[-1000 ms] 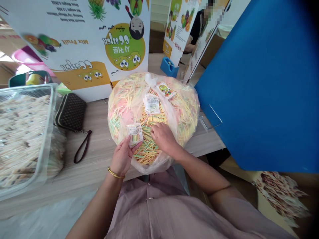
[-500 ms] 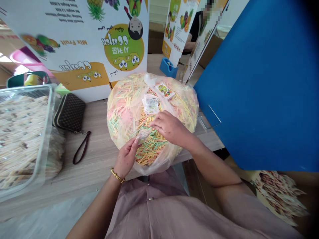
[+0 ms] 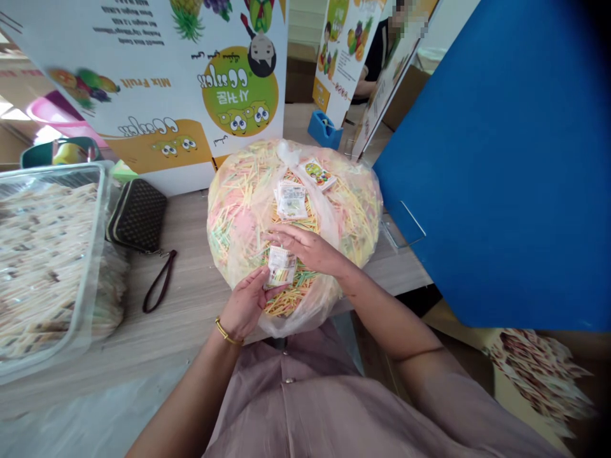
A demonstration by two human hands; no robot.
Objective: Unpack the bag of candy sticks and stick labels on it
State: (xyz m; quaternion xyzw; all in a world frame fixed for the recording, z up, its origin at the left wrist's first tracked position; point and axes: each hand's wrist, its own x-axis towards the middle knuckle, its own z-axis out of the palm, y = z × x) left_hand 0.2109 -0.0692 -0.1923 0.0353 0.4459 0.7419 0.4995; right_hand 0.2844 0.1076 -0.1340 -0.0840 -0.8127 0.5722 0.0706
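A large clear plastic bag (image 3: pixel 229 191) full of thin pastel candy sticks (image 3: pixel 281 308) lies open in front of me. Over the opening, my left hand (image 3: pixel 249 296) grips a small printed packet (image 3: pixel 281 266) between thumb and fingers. My right hand (image 3: pixel 305 247) hovers palm down at the packet's top edge, fingers stretched out and holding nothing I can see. Just beyond it, several similar packets (image 3: pixel 292 200) lie in a pile on the sticks. A small stack of colourful printed cards or packets (image 3: pixel 319 173) rests on the bag to their right.
A clear tub (image 3: pixel 102 191) of wrapped sticks stands at the left, beside a dark patterned wallet (image 3: pixel 138 215) with a strap. Printed cartons (image 3: pixel 181 172) rise behind the bag, near a blue tape dispenser (image 3: pixel 324 130). A blue panel (image 3: pixel 501 178) borders the right. Another person sits behind the cartons.
My left hand has turned the packet so its printed face shows upright. My right hand has moved left, from beside the packet to its top edge, and its fingers have straightened.
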